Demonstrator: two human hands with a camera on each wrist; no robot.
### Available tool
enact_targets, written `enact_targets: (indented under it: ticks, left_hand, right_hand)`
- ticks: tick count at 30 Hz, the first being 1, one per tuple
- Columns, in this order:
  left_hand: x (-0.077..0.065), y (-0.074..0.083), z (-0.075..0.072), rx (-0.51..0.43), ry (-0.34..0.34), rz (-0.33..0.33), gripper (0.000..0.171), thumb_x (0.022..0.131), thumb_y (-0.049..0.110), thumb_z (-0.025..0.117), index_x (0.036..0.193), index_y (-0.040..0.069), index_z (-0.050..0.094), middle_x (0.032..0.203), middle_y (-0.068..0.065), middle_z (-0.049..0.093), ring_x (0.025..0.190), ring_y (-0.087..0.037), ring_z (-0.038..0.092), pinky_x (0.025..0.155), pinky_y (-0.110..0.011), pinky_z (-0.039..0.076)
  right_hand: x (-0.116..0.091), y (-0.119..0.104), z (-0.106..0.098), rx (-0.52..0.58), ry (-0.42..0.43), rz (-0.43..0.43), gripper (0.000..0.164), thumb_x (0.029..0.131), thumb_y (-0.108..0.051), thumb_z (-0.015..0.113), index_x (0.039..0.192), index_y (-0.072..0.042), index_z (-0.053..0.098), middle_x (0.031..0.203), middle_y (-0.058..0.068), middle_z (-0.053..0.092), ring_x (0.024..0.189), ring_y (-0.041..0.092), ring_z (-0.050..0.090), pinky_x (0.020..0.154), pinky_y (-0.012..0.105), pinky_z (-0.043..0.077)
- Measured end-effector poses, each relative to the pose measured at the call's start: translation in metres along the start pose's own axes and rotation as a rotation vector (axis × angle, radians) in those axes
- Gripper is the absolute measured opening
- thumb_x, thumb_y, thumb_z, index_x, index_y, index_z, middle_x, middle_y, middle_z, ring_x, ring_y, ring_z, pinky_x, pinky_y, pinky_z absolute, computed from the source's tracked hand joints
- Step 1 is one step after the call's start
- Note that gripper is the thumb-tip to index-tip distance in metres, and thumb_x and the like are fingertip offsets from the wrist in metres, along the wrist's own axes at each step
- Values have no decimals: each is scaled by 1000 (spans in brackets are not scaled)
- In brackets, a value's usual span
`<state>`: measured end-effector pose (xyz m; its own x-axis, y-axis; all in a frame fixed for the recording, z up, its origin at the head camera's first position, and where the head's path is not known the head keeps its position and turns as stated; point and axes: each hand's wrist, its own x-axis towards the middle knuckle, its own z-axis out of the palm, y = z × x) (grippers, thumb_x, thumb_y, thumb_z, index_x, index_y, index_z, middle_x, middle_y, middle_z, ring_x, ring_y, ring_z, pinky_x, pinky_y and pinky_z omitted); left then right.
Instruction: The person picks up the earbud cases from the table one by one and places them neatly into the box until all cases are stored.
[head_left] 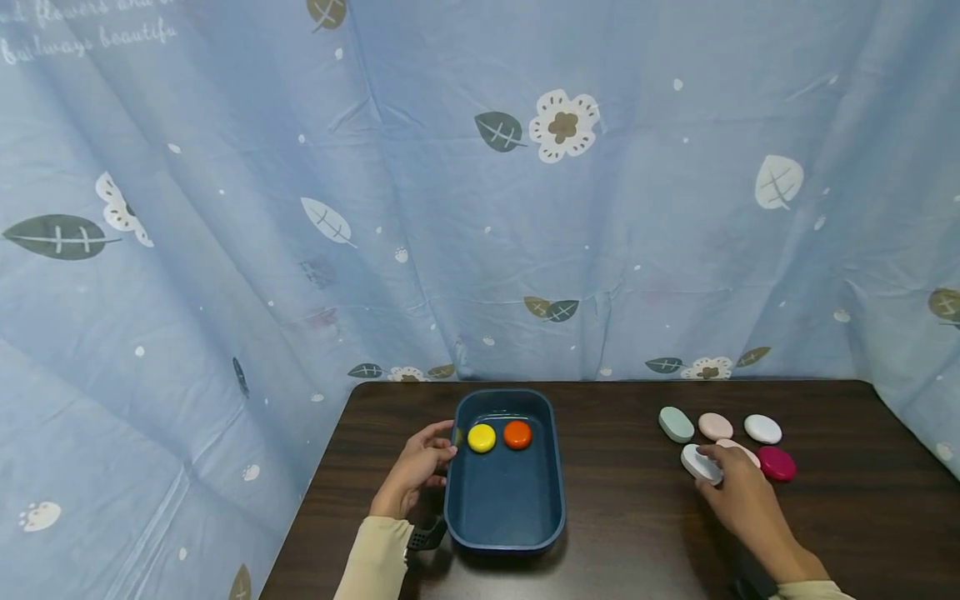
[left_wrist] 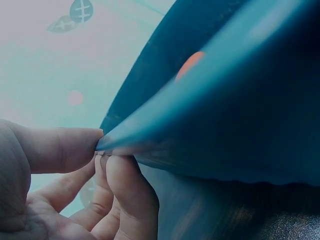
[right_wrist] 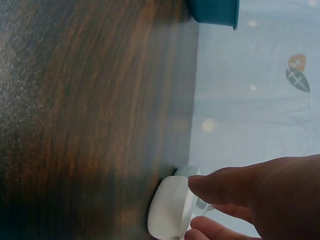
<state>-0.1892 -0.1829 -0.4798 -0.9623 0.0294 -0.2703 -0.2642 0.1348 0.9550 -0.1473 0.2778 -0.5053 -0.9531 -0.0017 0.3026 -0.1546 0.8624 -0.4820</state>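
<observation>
The white oval piece (head_left: 697, 464) is on the right part of the counter (head_left: 615, 500), at the near side of a small group. The right hand (head_left: 744, 502) has it between thumb and fingertips – a light pinch, as it looks; how firm it is, I cannot tell. The right-wrist view shows the thumb touching one edge of the piece, with fingertips just beside another.

Around it lie the pale green piece (head_left: 677, 425), the pale pink piece (head_left: 716, 427), the white round piece (head_left: 762, 429) and the dark pink piece (head_left: 777, 463). One more pale piece (head_left: 742, 449) is partly hidden by the hand.

Well apart, to the left, stands the blue tray (head_left: 506, 504). The left hand (head_left: 415, 469) pinches its left rim between thumb and fingers. Inside, near the far end, the yellow piece (head_left: 482, 438) and the orange piece (head_left: 517, 435) lie side by side, and the near part of the floor is free. Behind the counter hangs a blue curtain (head_left: 637, 208).

I judge that the step in hand is the picking up of the white oval piece. The next move calls for a surer pinch and a straight lift – without pushing the neighbours – while the left hand keeps the tray steady.
</observation>
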Motion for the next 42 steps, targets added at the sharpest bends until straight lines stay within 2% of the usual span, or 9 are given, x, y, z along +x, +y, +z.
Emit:
enact_targets:
  ticks: [8,17,25,35,42]
  left_hand:
    - [-1,1,1,9,0,1,50,101,2,61,150,3,53,101,-7,58,77,-20,58,58,-28,55]
    - [-2,2,1,7,1,0,49,102,2,60,151,3,53,103,-8,58,78,-19,58,58,-28,55]
    - [-2,0,1,18,10,-1,49,102,3,60,151,3,53,104,-9,58,80,-21,59,60,-29,57]
    - [-2,-1,-1,0,-10,10,50,101,2,61,150,2,53,102,-7,58,79,-21,60,59,-27,55]
    - [-2,-1,-1,2,-9,11,50,102,3,61,151,3,53,103,-7,58,80,-21,60,59,-29,56]
  right_hand:
    - [4,1,-1,-37,-49,41,48,78,3,84,120,17,64,115,42,63,107,57,62,89,69,51]
    - [8,3,3,-62,-33,34,51,75,3,86,119,18,64,114,43,64,106,58,62,89,69,50]
    - [10,8,6,-50,-96,74,55,79,0,85,124,20,60,115,42,61,104,55,63,88,71,50]
    - [11,4,7,-31,-84,61,53,80,1,85,122,19,61,112,41,63,100,51,64,86,70,50]
    - [8,-9,6,-3,-54,37,49,79,4,83,122,18,62,111,39,65,101,51,65,88,68,51]
